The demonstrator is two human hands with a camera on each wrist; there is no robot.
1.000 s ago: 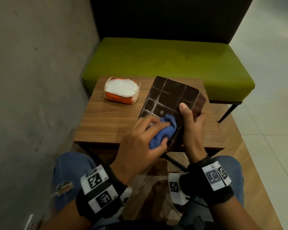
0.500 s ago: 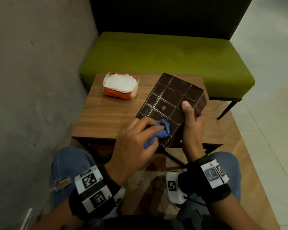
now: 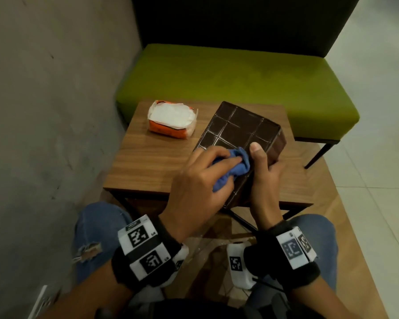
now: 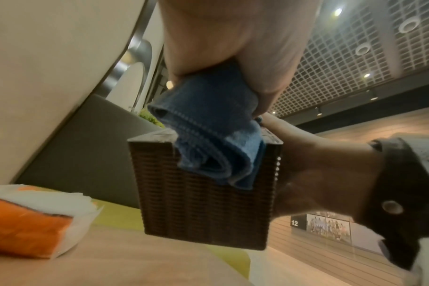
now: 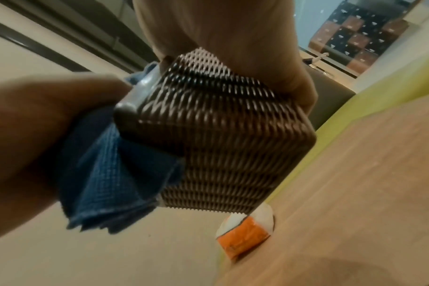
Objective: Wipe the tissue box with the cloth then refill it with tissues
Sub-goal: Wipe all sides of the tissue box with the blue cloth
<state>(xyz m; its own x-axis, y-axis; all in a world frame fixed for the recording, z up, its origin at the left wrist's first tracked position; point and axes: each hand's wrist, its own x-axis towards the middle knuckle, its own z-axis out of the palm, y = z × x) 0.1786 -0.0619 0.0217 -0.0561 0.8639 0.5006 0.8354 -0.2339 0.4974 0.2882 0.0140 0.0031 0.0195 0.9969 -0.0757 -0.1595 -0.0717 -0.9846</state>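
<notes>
A dark brown woven tissue box (image 3: 242, 132) is tilted up at the near right of the wooden table (image 3: 148, 166), its gridded flat face toward me. My right hand (image 3: 263, 173) grips its near right edge, thumb on the face. My left hand (image 3: 200, 180) holds a bunched blue cloth (image 3: 233, 166) pressed against that face near the thumb. The left wrist view shows the cloth (image 4: 213, 131) draped over the box (image 4: 203, 205) top edge. From the right wrist the cloth (image 5: 110, 174) hangs beside the box (image 5: 220, 145). An opened orange pack of white tissues (image 3: 173, 119) lies at the table's far left.
A green bench seat (image 3: 240, 74) with a dark backrest stands right behind the table. A grey concrete wall (image 3: 44, 111) runs along the left. Pale tiled floor (image 3: 378, 157) lies to the right. My knees in blue jeans sit under the table's near edge.
My left hand has slid the cloth up and to the right across the box face, from the near left part toward my right thumb. The right hand keeps its grip.
</notes>
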